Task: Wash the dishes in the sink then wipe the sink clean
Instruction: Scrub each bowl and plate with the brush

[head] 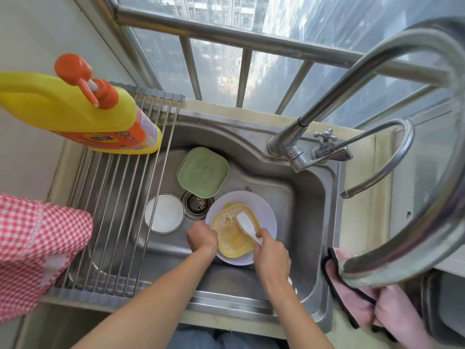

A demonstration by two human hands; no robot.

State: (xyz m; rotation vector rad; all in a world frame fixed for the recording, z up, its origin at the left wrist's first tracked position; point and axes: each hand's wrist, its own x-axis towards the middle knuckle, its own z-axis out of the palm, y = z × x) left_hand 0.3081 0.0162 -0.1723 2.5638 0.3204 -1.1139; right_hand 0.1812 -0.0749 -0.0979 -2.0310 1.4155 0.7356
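Steel sink (309, 195) under a barred window holds the work: the right hand (270, 250) has its fingers curled tight round the handle of a white brush (247, 226), whose head lies on the sudsy yellow plate (232, 235) just beyond the knuckles. The left hand (202, 238) grips that plate's near-left edge, fingers folded over it, and the plate sits in a pale bowl (266, 215). Farther out past the fingertips lie the drain (197, 204), a white dish (164, 216) to the left and a green plate (202, 171) beyond.

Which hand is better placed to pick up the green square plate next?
Probably left: the left hand is nearer the green square plate, while the right hand grips the white brush.
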